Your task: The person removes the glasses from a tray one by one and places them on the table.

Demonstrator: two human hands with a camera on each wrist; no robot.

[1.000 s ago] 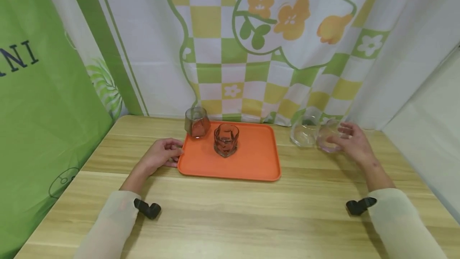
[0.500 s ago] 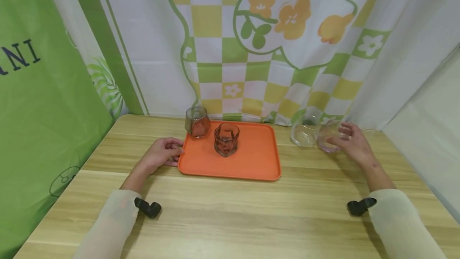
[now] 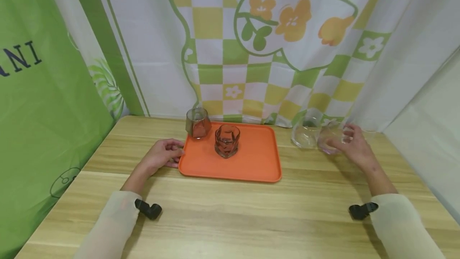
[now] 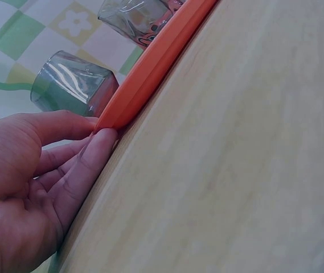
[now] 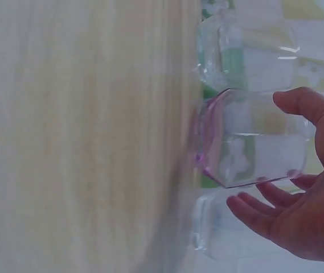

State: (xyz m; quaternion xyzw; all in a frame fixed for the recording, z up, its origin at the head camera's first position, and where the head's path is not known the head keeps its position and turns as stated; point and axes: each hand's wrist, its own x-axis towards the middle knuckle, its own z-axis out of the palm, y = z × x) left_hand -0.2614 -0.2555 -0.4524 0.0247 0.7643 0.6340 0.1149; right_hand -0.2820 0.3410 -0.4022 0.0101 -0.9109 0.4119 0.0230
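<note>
My left hand pinches the left rim of an orange tray, thumb and fingers at its edge in the left wrist view. On that tray stand a grey faceted glass at the back left corner and a darker faceted tumbler nearer the middle. To the right, my right hand holds a clear, pink-tinted glass upright, thumb on one side and fingers on the other. Its pinkish base stays down at the table.
Just left of the pink-tinted glass is a clear glass. Another clear glass stands on its other side, partly behind the right hand. A patterned curtain hangs along the back edge of the wooden table.
The fingers of my right hand have shifted slightly at the pink-tinted glass. My left hand, the tray and the glasses have stayed in place.
</note>
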